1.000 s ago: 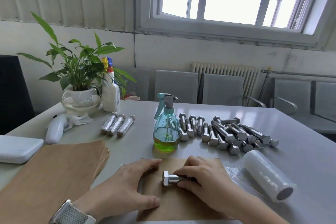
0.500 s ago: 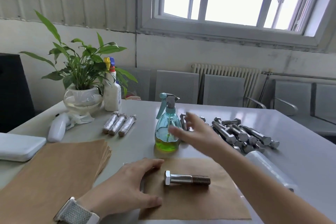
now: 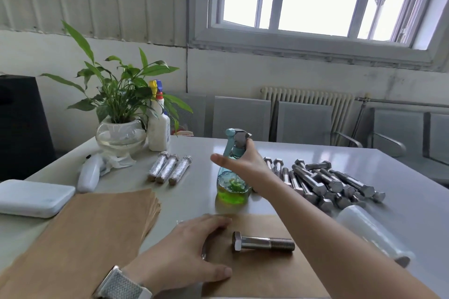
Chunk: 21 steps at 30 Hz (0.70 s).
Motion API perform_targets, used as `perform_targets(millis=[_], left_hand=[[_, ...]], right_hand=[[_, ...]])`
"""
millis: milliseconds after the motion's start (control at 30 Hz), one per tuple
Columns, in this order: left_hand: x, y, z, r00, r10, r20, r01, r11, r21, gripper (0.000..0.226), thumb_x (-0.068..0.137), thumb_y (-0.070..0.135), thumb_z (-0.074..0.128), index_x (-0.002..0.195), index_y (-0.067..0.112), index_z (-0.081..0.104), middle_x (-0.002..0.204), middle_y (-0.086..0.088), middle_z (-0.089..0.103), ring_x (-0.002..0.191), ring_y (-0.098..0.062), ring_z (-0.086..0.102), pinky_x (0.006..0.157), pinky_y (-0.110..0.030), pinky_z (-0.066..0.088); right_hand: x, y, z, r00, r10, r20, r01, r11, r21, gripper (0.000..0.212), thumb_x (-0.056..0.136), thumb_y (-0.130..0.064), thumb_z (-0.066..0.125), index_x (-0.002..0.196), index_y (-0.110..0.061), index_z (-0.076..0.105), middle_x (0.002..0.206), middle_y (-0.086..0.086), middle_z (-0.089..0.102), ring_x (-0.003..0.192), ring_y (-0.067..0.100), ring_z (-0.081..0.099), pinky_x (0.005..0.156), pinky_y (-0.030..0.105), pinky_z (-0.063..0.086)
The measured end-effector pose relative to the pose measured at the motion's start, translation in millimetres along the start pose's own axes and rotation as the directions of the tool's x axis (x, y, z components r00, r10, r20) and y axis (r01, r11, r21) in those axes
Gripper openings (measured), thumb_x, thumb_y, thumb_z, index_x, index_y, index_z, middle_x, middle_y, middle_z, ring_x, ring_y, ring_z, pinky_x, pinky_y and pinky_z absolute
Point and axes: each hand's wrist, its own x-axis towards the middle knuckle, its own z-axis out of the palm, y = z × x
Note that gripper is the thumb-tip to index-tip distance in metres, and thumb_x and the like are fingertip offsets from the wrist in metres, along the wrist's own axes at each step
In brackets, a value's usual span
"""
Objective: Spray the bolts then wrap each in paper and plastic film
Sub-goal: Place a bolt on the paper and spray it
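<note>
The big grey table (image 3: 364, 167) holds a stack of brown paper (image 3: 80, 233) on the near left. One brown sheet (image 3: 262, 272) lies near, with a single bolt (image 3: 263, 244) on it. The left hand (image 3: 184, 255) lies flat and relaxed on the sheet, just left of the bolt. Farther off, the right hand (image 3: 245, 162) grasps the spray bottle (image 3: 232, 189). A pile of bolts (image 3: 325, 182) lies right of the bottle.

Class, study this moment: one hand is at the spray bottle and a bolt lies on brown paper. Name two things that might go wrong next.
1. The right hand grips only the neck of the spray bottle; lifted hastily, it might slip or swing into the loose bolts beside it.
2. The bolt lies unheld on the paper sheet, so it might roll when sprayed.
</note>
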Motion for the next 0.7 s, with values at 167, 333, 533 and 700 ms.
perform_targets(millis=[167, 333, 533, 700], left_hand=[[-1.8, 2.4, -3.0, 1.000, 0.008, 0.009, -0.008, 1.000, 0.002, 0.077, 0.074, 0.059, 0.072, 0.141, 0.050, 0.034, 0.134, 0.037, 0.036, 0.124, 0.013, 0.033, 0.099, -0.008, 0.023], [-2.5, 4.0, -1.8, 1.000, 0.010, -0.016, -0.011, 1.000, -0.018, 0.077, 0.073, 0.054, 0.076, 0.140, 0.046, 0.039, 0.129, 0.035, 0.042, 0.121, 0.016, 0.037, 0.100, -0.006, 0.025], [-1.1, 1.1, 1.0, 1.000, 0.023, -0.014, -0.023, 0.999, -0.024, 0.078, 0.073, 0.054, 0.076, 0.141, 0.045, 0.038, 0.130, 0.034, 0.041, 0.123, 0.015, 0.037, 0.104, -0.006, 0.025], [-0.4, -0.8, 1.6, 1.000, 0.018, 0.003, -0.018, 0.999, -0.037, 0.077, 0.073, 0.054, 0.075, 0.139, 0.048, 0.037, 0.131, 0.035, 0.041, 0.125, 0.014, 0.037, 0.107, -0.010, 0.026]], right_hand=[[-16.2, -8.5, -1.1, 0.985, -0.136, -0.104, 0.097, 0.945, -0.313, 0.070, 0.062, -0.074, 0.073, 0.109, -0.032, 0.042, 0.096, -0.018, 0.055, 0.094, 0.012, 0.057, 0.077, 0.031, 0.042], [-42.3, -52.7, -42.8, 0.904, -0.350, -0.246, 0.158, 0.807, -0.568, 0.074, 0.058, -0.085, 0.056, 0.097, -0.024, 0.042, 0.085, -0.012, 0.056, 0.084, 0.019, 0.053, 0.082, 0.037, 0.037], [-104.4, -47.1, -92.0, 0.834, -0.552, -0.024, 0.125, 0.230, -0.965, 0.067, 0.061, -0.081, 0.051, 0.090, -0.021, 0.047, 0.076, -0.007, 0.060, 0.067, 0.021, 0.058, 0.061, 0.031, 0.039], [-129.8, -16.3, -111.9, 0.899, -0.430, 0.079, 0.064, -0.050, -0.997, 0.067, 0.043, -0.059, 0.087, 0.075, -0.010, 0.054, 0.060, 0.005, 0.053, 0.051, 0.025, 0.052, 0.054, 0.034, 0.039]])
